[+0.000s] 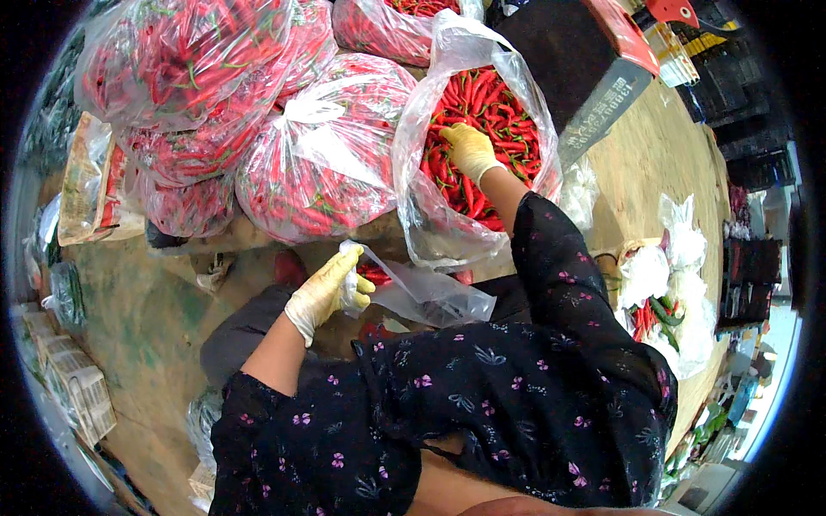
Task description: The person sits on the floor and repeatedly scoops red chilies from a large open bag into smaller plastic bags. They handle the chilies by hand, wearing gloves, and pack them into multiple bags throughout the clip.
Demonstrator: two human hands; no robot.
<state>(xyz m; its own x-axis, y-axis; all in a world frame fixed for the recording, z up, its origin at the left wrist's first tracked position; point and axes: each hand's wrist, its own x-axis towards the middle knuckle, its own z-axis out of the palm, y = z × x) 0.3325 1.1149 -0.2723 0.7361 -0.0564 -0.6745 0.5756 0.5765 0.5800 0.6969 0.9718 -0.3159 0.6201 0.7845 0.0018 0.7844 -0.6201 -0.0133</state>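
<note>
My left hand (326, 290), in a pale yellow glove, grips the edge of a clear plastic bag (429, 297) low in front of me. Some red chili peppers (374, 274) show behind that film. My right hand (474, 153), gloved alike, reaches into a large open plastic sack (411, 193) full of fresh red chilies (477, 97) with green stems. Its curled fingertips touch the peppers at the sack's left side; whether they pinch one is hidden. Beside this sack, to the left, sits a knotted clear bag (322, 187) packed with chilies.
More bagged chilies (187, 71) are piled at the upper left beside a carton (97, 187). A dark box with writing (600, 109) stands right of the open sack. White plastic bags (687, 309) with red and green peppers (664, 316) lie on the floor at right.
</note>
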